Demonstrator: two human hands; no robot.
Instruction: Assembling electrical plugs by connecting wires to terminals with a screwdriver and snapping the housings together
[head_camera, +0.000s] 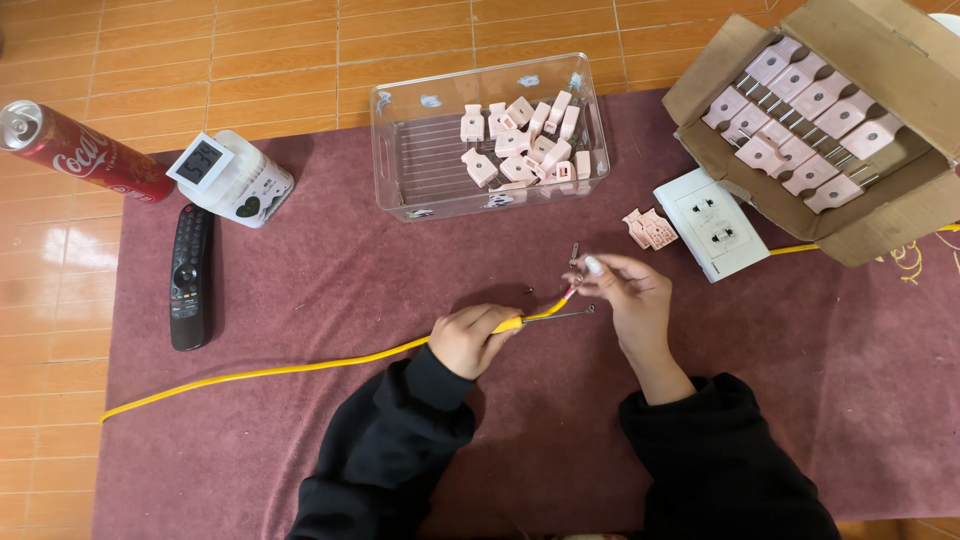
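At mat centre, I see left hand (465, 340) fisted round the yellow cable (300, 367) near its stripped end; right hand (628, 295) pinches a wire tip. Light, limp, thin; I'd grip the sheath.

A dark red cloth (300, 440) covers the floor (60, 290) of orange-brown tiles and carries everything. On it lie a black remote control (190, 277), a white cylinder with a small digital clock (235, 178) propped on it, a clear plastic bin (400, 150) of pink plug shells, an open cardboard box (880, 220) of pink plugs, a white wall socket (717, 223), one loose pink plug half (650, 229), and a yellow cable (260, 370). A red drinks can (85, 152) lies across the cloth's edge.
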